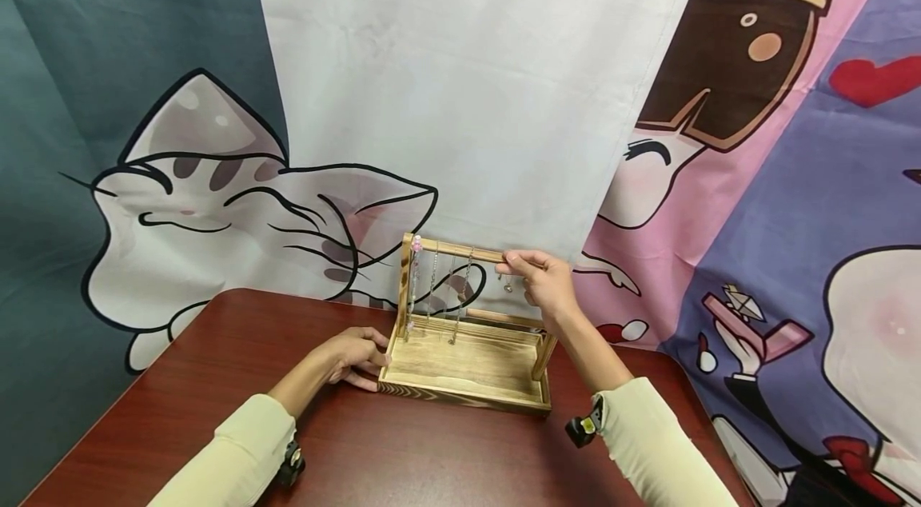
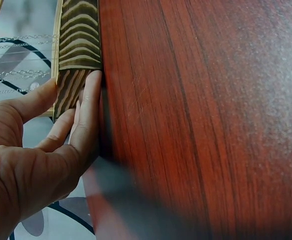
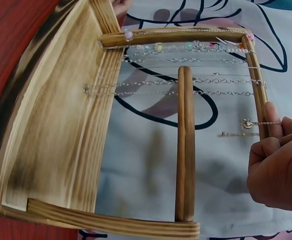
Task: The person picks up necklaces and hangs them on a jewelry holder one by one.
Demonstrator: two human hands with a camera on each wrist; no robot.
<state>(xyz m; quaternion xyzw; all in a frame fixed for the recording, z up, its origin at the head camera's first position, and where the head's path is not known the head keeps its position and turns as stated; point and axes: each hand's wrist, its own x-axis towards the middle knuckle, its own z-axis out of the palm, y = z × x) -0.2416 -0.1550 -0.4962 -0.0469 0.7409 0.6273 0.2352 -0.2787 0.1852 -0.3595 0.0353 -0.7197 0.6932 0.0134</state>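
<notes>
A wooden jewelry stand (image 1: 468, 363), a shallow tray with an upright frame, stands on the table. My left hand (image 1: 352, 357) grips the tray's left end; in the left wrist view the thumb lies at the rim and the fingers (image 2: 90, 102) along the outer side. Up at the right part of the top bar (image 1: 460, 249), my right hand (image 1: 543, 283) pinches a fine chain necklace (image 3: 269, 123) against the wood. Its small pendant (image 3: 246, 124) hangs below the bar, beside another thin pendant (image 3: 223, 134). The chain's far end is hidden by the hand.
Several silver chains (image 1: 432, 283) and a beaded strand (image 1: 414, 275) hang at the bar's left part. A lower rod (image 3: 185, 145) crosses behind the tray. Close behind the dark red table (image 1: 460, 451) hangs a printed cloth (image 1: 460, 91).
</notes>
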